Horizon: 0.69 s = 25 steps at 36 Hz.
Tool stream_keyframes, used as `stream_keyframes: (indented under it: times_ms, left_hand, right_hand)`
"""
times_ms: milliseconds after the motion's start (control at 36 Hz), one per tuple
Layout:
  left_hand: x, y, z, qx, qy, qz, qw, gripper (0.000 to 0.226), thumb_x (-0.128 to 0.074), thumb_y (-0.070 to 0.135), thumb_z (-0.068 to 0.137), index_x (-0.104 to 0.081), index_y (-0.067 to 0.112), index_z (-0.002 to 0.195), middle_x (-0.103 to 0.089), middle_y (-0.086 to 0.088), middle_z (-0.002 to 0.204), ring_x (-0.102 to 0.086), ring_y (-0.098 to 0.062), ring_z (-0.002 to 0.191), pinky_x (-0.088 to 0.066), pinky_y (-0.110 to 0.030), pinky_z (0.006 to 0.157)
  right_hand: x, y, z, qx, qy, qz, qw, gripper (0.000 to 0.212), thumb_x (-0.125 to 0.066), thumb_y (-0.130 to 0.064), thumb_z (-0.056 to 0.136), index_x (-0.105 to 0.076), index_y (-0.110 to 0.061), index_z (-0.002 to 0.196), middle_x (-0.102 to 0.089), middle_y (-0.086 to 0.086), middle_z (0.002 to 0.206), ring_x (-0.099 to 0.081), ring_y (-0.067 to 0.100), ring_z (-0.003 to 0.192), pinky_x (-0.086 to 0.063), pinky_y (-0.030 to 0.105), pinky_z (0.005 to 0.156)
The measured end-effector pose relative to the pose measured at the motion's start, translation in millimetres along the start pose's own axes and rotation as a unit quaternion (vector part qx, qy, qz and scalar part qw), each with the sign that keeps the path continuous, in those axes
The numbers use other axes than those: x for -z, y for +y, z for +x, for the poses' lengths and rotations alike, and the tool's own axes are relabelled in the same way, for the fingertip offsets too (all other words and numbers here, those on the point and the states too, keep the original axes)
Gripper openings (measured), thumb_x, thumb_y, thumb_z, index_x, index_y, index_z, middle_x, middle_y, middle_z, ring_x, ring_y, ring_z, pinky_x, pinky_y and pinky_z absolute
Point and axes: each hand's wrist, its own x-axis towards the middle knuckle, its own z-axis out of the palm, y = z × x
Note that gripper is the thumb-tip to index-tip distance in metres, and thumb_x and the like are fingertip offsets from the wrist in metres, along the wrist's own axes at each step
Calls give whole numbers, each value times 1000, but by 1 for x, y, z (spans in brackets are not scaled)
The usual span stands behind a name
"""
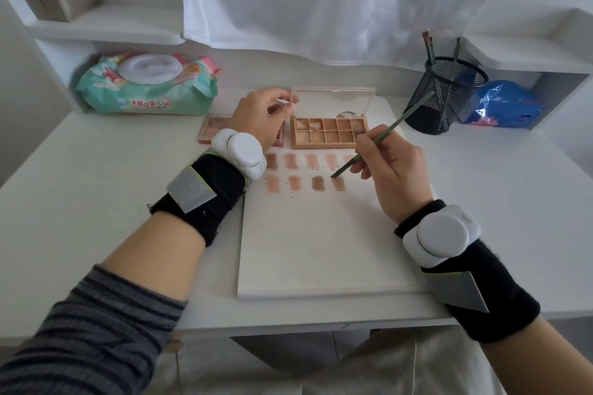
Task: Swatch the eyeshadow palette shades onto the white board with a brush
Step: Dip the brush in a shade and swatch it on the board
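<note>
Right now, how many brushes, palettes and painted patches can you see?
Brushes: 4, one in the right hand, three in the mesh cup
Palettes: 2, one open, one partly behind the left hand
Swatches on the white board: 9 visible
Total: 15

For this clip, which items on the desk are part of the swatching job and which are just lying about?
In use:
open palette, lid held by left hand
brush in right hand
board
swatches

Lying about:
wipes pack
mesh cup with spare brushes
blue bag
second palette, partly hidden
</note>
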Motion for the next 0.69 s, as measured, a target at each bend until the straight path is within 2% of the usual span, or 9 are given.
stream_keyframes:
  times_ms: [83,167,278,361,444,583,694]
  left_hand:
    - [0,0,0,-2,2,1,1000,12,-58,18,88,-68,22,94,-71,2,85,-68,-27,76,-54,-38,76]
    - [0,0,0,-1,1,-2,1000,12,-58,17,89,-68,21,94,-71,3,82,-68,-29,75,-54,-36,74]
    - [-1,0,0,-2,3,0,1000,12,-58,17,89,-68,21,94,-70,5,81,-68,-29,73,-54,-37,73]
    - [-1,-1,0,2,2,-1,1000,12,-58,17,89,-68,22,94,-71,3,82,-68,-29,73,-55,-37,73]
    - [0,-1,0,-2,2,1,1000,12,-58,17,89,-68,21,95,-72,1,85,-68,-29,74,-54,-38,74]
    - [-1,-1,1,-1,-2,2,1000,12,-58,17,89,-68,21,95,-72,-1,85,-68,-29,75,-54,-39,76]
    - [-1,-1,1,5,-5,-8,1000,13,-58,17,89,-68,23,94,-71,0,81,-68,-29,75,-52,-28,71]
  right_hand:
    - [1,1,0,2,-5,-15,1000,19,-47,-31,88,-53,-27,70,-57,-7,52,-54,15,52,-46,35,57]
    - [2,0,-1,3,-1,-8,1000,22,-48,-28,87,-51,-27,66,-53,-9,46,-53,17,49,-43,29,54]
    - [1,-1,-2,3,12,9,1000,20,-48,-28,88,-54,-21,70,-55,-8,50,-53,10,48,-42,25,54]
    - [0,0,-1,-2,1,-1,1000,18,-47,-30,88,-55,-24,73,-58,-3,55,-54,9,51,-44,28,56]
    - [1,0,0,-2,-5,-6,1000,20,-48,-29,88,-53,-28,68,-55,-7,49,-54,15,50,-45,33,55]
    - [2,0,-1,3,17,17,1000,20,-48,-28,88,-53,-21,70,-53,-8,48,-53,10,48,-42,24,53]
    - [3,-2,0,-2,34,47,998,20,-49,-23,88,-52,-20,68,-53,-8,48,-53,9,47,-40,19,49]
